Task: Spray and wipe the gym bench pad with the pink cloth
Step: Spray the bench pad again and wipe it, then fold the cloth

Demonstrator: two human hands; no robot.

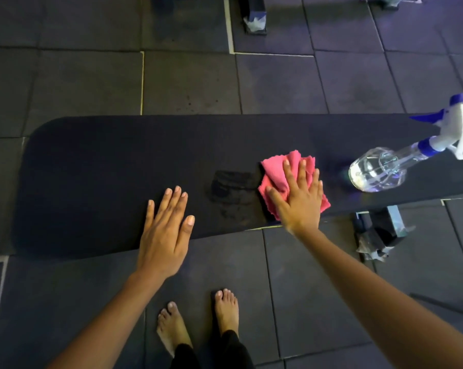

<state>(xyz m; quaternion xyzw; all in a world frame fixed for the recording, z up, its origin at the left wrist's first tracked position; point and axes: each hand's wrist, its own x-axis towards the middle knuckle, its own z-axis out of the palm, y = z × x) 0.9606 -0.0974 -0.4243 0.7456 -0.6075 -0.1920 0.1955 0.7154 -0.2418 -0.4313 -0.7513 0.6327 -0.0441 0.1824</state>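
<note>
Pink crumpled microfibre cloth [278, 177], centre-right, lies pressed flat under the right hand [301, 201], grip splayed, for wiping the long black padded worktop [105, 155]. Left hand [166, 235], fingers extended and holding nothing, likely braces; clear plastic spray bottle [379, 169] stands parked at right.

Under my right hand [299, 201]: cloth [275, 171], solid pink. Bench pad [105, 169]: plain black, darker patch at nine o'clock of the cloth. Spray bottle [379, 170] at three o'clock: clear body, white head, blue collar, trigger and nozzle. Floor tiles [187, 81]: dark grey grid.
</note>
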